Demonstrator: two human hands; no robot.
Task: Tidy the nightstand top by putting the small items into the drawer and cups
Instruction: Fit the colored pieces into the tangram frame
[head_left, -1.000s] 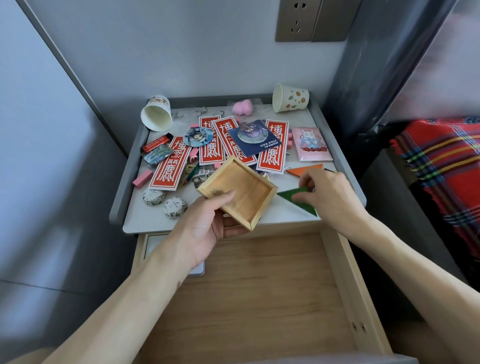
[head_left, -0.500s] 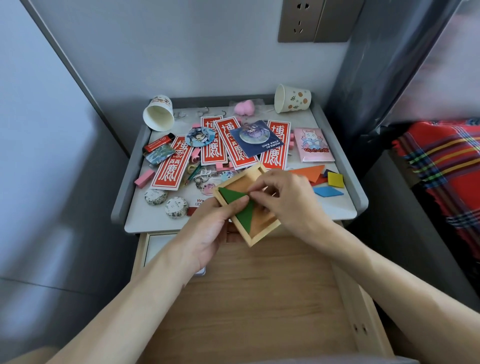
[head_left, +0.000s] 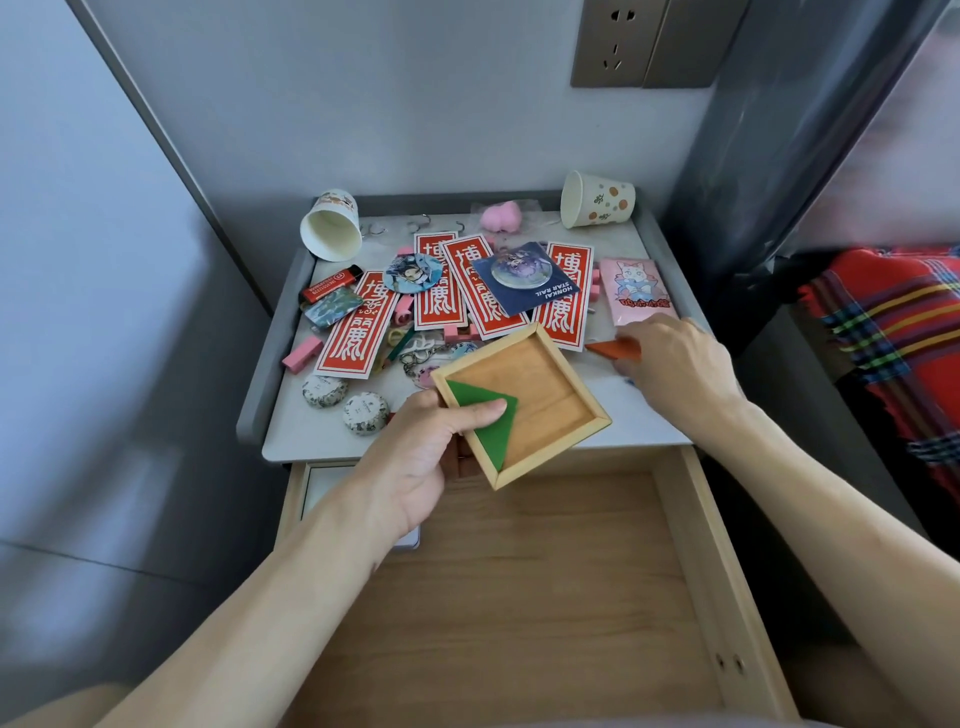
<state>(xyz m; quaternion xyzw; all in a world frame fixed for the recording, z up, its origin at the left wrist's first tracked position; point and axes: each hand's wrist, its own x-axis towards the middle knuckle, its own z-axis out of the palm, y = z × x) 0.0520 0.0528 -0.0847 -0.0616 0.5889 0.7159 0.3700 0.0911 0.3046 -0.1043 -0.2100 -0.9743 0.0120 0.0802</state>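
Note:
My left hand (head_left: 421, 457) grips a square wooden tray (head_left: 550, 395) by its near-left corner, above the nightstand's front edge. Its thumb presses a green triangle (head_left: 493, 431) that lies inside the tray. My right hand (head_left: 675, 369) reaches to the right part of the nightstand top (head_left: 623, 415) and pinches an orange triangle (head_left: 615, 349). The wooden drawer (head_left: 519, 597) stands pulled out below. Two paper cups lie on their sides at the back: one at the left (head_left: 332, 228), one at the right (head_left: 597, 200).
Red cards (head_left: 358, 327), a blue card with a badge (head_left: 524, 280), a pink packet (head_left: 636, 291), a red lighter (head_left: 332, 283), pink clips (head_left: 301, 354), two round tins (head_left: 345, 400) and keyrings litter the top. A red plaid blanket (head_left: 893, 332) lies to the right. A white flat item (head_left: 322, 483) sits in the drawer's left corner.
My right hand left the green triangle in the tray and moved right to the orange triangle. The left thumb now holds the green piece down.

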